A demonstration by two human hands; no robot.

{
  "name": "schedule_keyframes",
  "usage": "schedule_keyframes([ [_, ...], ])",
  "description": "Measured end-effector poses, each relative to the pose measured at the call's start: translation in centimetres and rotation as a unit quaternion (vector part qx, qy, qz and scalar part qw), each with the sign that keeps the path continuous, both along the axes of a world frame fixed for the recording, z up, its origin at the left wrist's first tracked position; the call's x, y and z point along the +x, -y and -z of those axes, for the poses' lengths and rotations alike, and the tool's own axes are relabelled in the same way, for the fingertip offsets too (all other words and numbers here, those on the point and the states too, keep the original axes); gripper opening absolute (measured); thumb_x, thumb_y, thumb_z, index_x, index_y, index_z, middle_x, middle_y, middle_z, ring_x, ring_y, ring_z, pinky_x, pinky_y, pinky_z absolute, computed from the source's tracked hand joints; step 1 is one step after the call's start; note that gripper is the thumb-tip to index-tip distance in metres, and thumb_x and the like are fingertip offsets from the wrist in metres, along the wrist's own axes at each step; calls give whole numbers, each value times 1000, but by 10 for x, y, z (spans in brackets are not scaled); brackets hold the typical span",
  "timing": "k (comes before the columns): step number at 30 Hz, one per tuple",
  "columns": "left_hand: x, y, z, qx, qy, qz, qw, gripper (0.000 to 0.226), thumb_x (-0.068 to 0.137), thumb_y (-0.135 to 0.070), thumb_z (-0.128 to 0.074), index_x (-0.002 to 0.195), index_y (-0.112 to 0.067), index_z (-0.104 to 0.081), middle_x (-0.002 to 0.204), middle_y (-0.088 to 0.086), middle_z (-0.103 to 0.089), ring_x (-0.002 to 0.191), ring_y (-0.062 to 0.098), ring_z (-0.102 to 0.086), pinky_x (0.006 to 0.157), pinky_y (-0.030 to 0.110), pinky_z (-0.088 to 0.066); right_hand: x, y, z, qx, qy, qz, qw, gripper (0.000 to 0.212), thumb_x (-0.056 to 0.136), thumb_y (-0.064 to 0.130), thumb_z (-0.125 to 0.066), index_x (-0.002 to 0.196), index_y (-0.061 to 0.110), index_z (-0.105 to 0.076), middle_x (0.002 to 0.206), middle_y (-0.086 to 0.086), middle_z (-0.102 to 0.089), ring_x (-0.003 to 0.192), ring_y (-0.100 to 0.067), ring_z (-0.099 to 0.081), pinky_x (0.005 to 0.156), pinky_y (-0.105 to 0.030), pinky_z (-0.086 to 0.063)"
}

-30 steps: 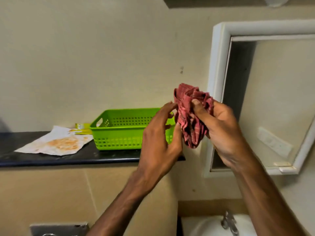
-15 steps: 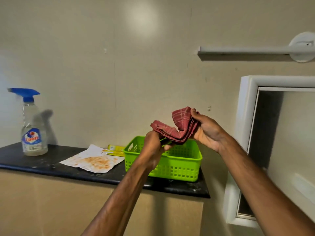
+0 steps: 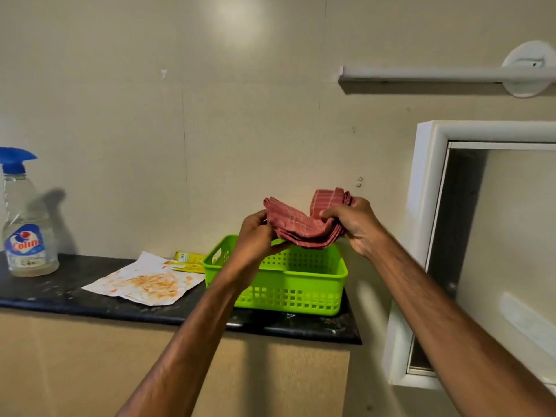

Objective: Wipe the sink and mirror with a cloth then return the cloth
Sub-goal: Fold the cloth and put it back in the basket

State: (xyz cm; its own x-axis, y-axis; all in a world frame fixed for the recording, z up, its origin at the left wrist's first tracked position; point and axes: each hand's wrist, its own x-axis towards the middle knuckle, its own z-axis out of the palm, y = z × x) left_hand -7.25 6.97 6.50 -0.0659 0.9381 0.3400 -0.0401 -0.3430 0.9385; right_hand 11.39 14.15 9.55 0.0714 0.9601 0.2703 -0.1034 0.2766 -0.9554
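Note:
A red checked cloth (image 3: 304, 225), folded into layers, hangs just above the green plastic basket (image 3: 288, 291). My left hand (image 3: 255, 239) grips its left end and my right hand (image 3: 355, 224) grips its right end. The basket stands on the right end of a black stone shelf (image 3: 60, 291). The white-framed mirror (image 3: 511, 236) is on the wall at the right. The sink is out of view.
A spray bottle with a blue trigger (image 3: 25, 218) stands at the shelf's left end. A stained sheet of paper (image 3: 147, 281) and a yellow packet (image 3: 188, 260) lie beside the basket. A white rail (image 3: 436, 75) runs along the wall above the mirror.
The view has swung left from the mirror toward the shelf. The bunched cloth has been folded flatter between both hands and carried over the basket.

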Motion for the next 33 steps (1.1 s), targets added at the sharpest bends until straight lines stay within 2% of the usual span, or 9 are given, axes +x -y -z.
schedule_keyframes([
  [2, -11, -8, 4, 19, -123, -66, 990, 30, 85, -6, -51, 97, -19, -76, 97, 4, -76, 92, 19, -68, 82, 35, -57, 5, -7, -11, 39, 21, 33, 998, 22, 80, -17, -67, 88, 3, -74, 69, -10, -73, 57, -20, -69, 62, -32, -61],
  [6, -19, -13, 17, 22, -333, -205, 920, 45, 85, -17, -47, 124, -10, -69, 126, 9, -70, 117, 25, -65, 102, 36, -50, -7, -11, -10, 72, 98, 18, 992, 27, 81, -11, -73, 98, 9, -75, 85, -4, -76, 70, -17, -70, 65, -30, -61],
  [9, -7, -6, 26, 42, -419, -241, 874, 40, 89, -29, -46, 121, -18, -67, 123, 6, -71, 109, 28, -68, 88, 36, -53, -18, -10, 9, 81, 162, -35, 983, 31, 85, -5, -76, 112, 9, -77, 96, -4, -80, 81, -15, -75, 75, -31, -58],
  [11, 1, -4, 28, 57, -458, -274, 844, 29, 93, -28, -49, 111, -20, -70, 112, 5, -74, 99, 29, -69, 73, 32, -46, -20, -5, 14, 103, 170, -42, 979, 26, 86, -1, -78, 108, 14, -79, 97, -3, -81, 85, -14, -75, 78, -30, -60],
  [15, 2, -4, 29, 59, -471, -306, 825, 26, 93, -25, -47, 102, -17, -70, 106, 8, -74, 95, 34, -68, 69, 32, -38, -9, 24, 8, 154, 211, -45, 964, 22, 85, 3, -80, 103, 16, -79, 93, 1, -80, 82, -7, -75, 73, -21, -58],
  [19, 1, -9, 32, 52, -465, -309, 828, 28, 89, -22, -48, 104, -17, -71, 107, 10, -74, 97, 37, -68, 71, 35, -41, 12, 62, 9, 200, 233, -81, 948, 21, 83, -4, -80, 97, 12, -80, 89, 1, -79, 85, -10, -74, 75, -21, -56],
  [24, 2, -11, 32, 35, -460, -310, 831, 31, 88, -21, -48, 109, -19, -71, 112, 10, -73, 102, 37, -67, 77, 37, -47, 32, 109, 25, 260, 294, -74, 917, 26, 84, -8, -76, 101, 12, -80, 96, -2, -78, 90, -27, -73, 80, -40, -61],
  [28, 0, -12, 35, 46, -449, -317, 834, 32, 91, -26, -44, 108, -20, -71, 112, 9, -72, 101, 38, -67, 79, 39, -49, 29, 132, 71, 318, 390, -31, 863, 33, 75, -2, -78, 99, 21, -81, 100, 11, -76, 97, -11, -70, 85, -27, -57],
  [33, 2, -8, 39, 97, -420, -343, 834, 30, 92, -26, -44, 107, -21, -70, 102, 5, -75, 94, 35, -68, 75, 40, -54, 23, 129, 132, 415, 515, 76, 746, 34, 76, 6, -76, 109, 17, -78, 120, -2, -66, 124, -24, -58, 113, -44, -42],
])
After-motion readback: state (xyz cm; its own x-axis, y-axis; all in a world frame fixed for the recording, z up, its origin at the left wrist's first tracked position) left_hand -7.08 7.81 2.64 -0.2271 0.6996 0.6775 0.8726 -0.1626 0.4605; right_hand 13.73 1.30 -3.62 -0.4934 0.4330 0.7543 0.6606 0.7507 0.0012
